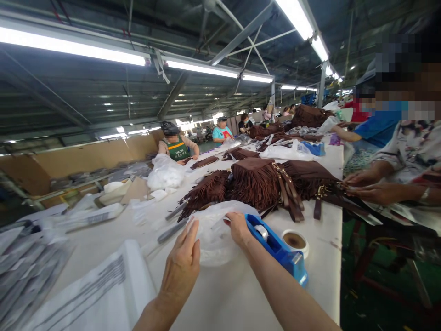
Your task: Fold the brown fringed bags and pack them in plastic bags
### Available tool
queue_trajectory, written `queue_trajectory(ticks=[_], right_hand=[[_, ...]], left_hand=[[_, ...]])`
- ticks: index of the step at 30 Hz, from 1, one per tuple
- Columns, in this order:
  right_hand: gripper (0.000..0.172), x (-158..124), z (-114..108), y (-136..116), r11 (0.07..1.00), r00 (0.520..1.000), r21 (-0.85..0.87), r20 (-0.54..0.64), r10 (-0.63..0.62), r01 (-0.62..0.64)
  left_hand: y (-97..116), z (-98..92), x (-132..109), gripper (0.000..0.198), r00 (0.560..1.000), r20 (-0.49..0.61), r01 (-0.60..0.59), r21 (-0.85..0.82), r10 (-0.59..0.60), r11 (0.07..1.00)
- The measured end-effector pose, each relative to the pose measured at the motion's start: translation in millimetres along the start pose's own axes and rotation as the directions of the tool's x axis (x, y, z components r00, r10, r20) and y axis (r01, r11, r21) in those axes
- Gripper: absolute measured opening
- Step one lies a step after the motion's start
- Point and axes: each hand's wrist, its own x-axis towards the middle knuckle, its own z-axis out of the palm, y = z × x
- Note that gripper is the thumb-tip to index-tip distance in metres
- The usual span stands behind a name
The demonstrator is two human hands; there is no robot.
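A crumpled clear plastic bag (212,241) lies on the white table between my two hands. My left hand (184,255) rests at its left edge, fingers stretched out and close together, gripping nothing. At the bag's right side my right hand (237,227) has its fingers bent and pinched on the plastic. Just right of that hand stands a blue tape dispenser (275,248) with a roll of clear tape; my forearm passes along its left side. Brown fringed bags (255,184) with straps and gold clasps are piled beyond the plastic.
A round white tub (295,242) with brown contents stands beside the dispenser. Printed white plastic bags (99,289) and grey packets (31,271) lie at left. A co-worker's hands (372,184) handle dark straps at the right table edge. Other people work along the table farther back.
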Motion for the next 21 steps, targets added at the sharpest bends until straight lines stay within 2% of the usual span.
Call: queue_trajectory(ticks=[4,7,9,11,13,14,15,17,19,21], right_hand=[[0.025,-29.1,-25.3,-21.5,0.958,0.999,0.286,0.033,0.003,-0.013],[0.022,-60.1,-45.7,-39.5,0.917,0.995,0.399,0.098,-0.012,-0.028],[0.020,-81.8,-56.4,-51.9,0.906,0.988,0.419,0.156,-0.004,-0.062],[0.017,-102.9,-62.5,-65.4,0.907,0.978,0.411,0.208,0.007,-0.094],[0.016,-123.6,-63.4,-79.4,0.904,0.966,0.406,0.258,0.027,-0.134],[0.016,-133.6,-62.1,-85.8,0.896,0.958,0.414,0.284,0.039,-0.159],[0.017,-143.3,-59.7,-91.1,0.882,0.949,0.431,0.309,0.053,-0.190],[0.018,-160.5,-52.8,-97.5,0.842,0.935,0.478,0.346,0.081,-0.250],[0.019,-173.8,-44.5,-97.7,0.809,0.924,0.502,0.363,0.123,-0.305],[0.020,-184.3,-36.0,-93.9,0.809,0.910,0.469,0.374,0.180,-0.353]], left_hand=[[-1.6,5.1,-3.9,0.045,0.996,0.033,0.087,-0.031,-0.086,0.996],[6.6,-0.4,-6.0,0.043,0.990,0.055,0.129,-0.019,-0.128,0.991],[18.2,-11.1,-8.6,0.040,0.995,0.032,0.098,0.000,-0.098,0.995],[34.1,-24.8,-13.4,0.040,1.000,-0.015,0.018,0.009,-0.018,1.000],[51.7,-36.3,-21.2,0.044,0.998,-0.046,-0.052,-0.027,0.050,0.998],[60.0,-40.0,-26.4,0.049,0.997,-0.053,-0.051,-0.073,0.047,0.996],[67.4,-42.0,-32.1,0.052,0.998,-0.057,-0.017,-0.141,0.009,0.990],[78.3,-42.3,-44.3,0.048,0.984,-0.041,0.148,-0.329,-0.171,0.933],[83.2,-42.3,-55.6,0.031,0.922,0.057,0.356,-0.511,-0.382,0.782],[83.6,-47.8,-65.3,0.032,0.830,0.209,0.521,-0.621,-0.518,0.585]])
